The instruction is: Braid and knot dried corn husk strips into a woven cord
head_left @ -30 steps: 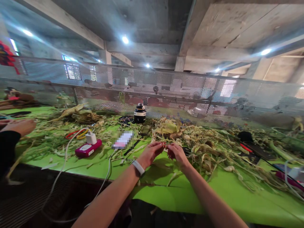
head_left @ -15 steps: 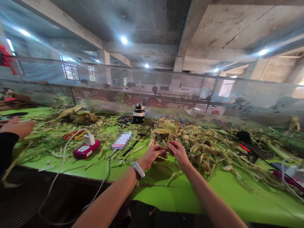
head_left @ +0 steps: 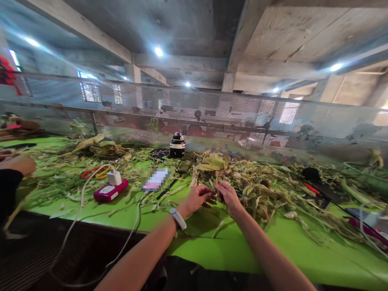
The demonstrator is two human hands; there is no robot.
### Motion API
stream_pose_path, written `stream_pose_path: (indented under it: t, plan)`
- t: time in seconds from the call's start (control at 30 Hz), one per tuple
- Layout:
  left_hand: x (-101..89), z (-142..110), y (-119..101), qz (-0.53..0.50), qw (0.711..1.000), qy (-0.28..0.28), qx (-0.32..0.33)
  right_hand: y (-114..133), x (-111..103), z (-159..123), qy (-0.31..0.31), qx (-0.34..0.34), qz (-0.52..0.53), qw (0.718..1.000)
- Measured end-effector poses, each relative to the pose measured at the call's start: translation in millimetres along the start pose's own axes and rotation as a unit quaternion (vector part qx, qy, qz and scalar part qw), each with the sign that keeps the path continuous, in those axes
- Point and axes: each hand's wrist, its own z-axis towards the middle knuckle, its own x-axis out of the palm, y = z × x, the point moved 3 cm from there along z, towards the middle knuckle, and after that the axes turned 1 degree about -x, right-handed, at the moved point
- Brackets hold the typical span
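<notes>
My left hand (head_left: 198, 197), with a white band (head_left: 177, 218) on its wrist, and my right hand (head_left: 228, 197) meet over the green table (head_left: 291, 238), just in front of a heap of dry husks and leaves (head_left: 242, 178). Both hands have their fingers curled in a pinch on a thin strip of husk that runs between them. The strip is too small to make out clearly. The fingertips of the two hands almost touch.
A pink power bank (head_left: 110, 191) with a white plug and cable lies at the left, beside a blurred card (head_left: 156, 180). A black and white jar (head_left: 177, 145) stands by the perforated metal screen (head_left: 212, 117). Another person's hand (head_left: 18, 163) rests at far left.
My two hands have sunk a little toward the table and stayed together. The other person's hand at the far left has drawn back toward the edge.
</notes>
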Motion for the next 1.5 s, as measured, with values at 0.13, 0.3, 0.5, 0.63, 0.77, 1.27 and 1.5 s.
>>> stream_pose_path:
  t: [0.13, 0.3, 0.5, 0.63, 0.77, 1.27, 1.5]
  plan:
    - [-2.5, 5, 5, 0.011, 1.000, 0.009, 0.008, 0, 0, -1, 0.002, -0.002, -0.001, 1.000]
    - [-2.3, 2, 1, 0.034, 0.999, 0.014, 0.009, -3, 0, 0, 0.009, 0.004, 0.001, 1.000]
    - [-0.8, 0, -4, 0.088, 0.996, -0.001, 0.032, -6, 1, 1, 0.024, 0.024, 0.004, 0.999]
    - [0.8, 1, -4, 0.105, 0.992, -0.006, 0.068, -8, 3, 1, 0.040, 0.042, 0.007, 0.998]
    - [2.7, -1, -6, 0.094, 0.992, 0.003, 0.083, -11, 5, -2, 0.063, 0.055, 0.019, 0.996]
    - [-2.2, -1, -8, 0.088, 0.989, -0.034, 0.113, 0, 4, -2, 0.065, -0.026, -0.019, 0.997]
    - [-1.9, -4, -10, 0.160, 0.975, -0.037, 0.151, 1, 6, -3, 0.089, -0.020, -0.039, 0.995]
